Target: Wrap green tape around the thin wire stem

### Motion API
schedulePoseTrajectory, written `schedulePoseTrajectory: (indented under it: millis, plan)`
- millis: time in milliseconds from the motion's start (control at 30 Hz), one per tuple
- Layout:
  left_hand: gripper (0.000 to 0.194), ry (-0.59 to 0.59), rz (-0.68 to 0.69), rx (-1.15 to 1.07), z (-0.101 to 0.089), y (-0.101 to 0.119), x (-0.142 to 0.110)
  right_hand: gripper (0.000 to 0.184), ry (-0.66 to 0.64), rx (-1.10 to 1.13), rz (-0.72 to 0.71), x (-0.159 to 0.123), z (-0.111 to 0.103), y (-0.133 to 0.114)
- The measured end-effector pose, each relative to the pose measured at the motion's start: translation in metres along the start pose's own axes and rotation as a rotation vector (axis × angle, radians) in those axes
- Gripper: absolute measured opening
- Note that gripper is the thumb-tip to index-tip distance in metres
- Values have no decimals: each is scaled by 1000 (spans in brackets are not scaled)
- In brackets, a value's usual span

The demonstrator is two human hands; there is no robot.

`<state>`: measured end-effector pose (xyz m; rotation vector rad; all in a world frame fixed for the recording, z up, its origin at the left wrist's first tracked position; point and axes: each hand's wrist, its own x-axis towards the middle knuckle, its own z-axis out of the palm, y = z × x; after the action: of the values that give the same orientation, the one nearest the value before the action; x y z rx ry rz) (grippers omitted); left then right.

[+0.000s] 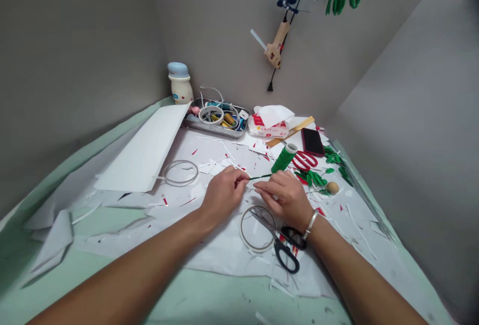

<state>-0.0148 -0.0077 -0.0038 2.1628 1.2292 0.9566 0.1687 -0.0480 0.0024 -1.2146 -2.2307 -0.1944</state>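
The left grip (223, 195) pinches the end of a thin green-wrapped stem (260, 177), which lies crosswise, running right toward a green thread spool (284, 158). The right grip (283, 196) sits just beneath, curled; whether it holds the stem, I cannot tell.
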Motion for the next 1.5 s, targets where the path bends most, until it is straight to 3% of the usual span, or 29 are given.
schedulePoseTrajectory:
  millis: [100,233,400,567,700,833,1000,1167,1367,1500]
  plan:
    - [20,-62,59,122,0,1,-3,21,60,26,69,3,-2,5]
    - [20,-26,68,173,0,2,-4,19,106,72,130,4,-3,10]
    - [17,35,24,144,0,2,0,17,34,183,79,2,0,6]
    - [18,-12,51,215,1,1,-2,17,-4,215,-1,1,1,3]
    - [20,-74,100,282,1,4,-6,20,44,156,64,1,-4,10]
    - [20,-27,102,267,0,7,-6,19,93,265,169,1,-8,14]
    - [17,32,58,259,0,4,-2,18,32,283,112,0,-6,10]
    - [18,-62,115,289,1,2,-5,17,32,251,85,1,-4,9]
    - [19,-189,241,48,5,1,-3,16,72,294,173,2,-6,21]
    - [17,-192,142,-262,6,2,1,17,111,347,260,1,0,31]
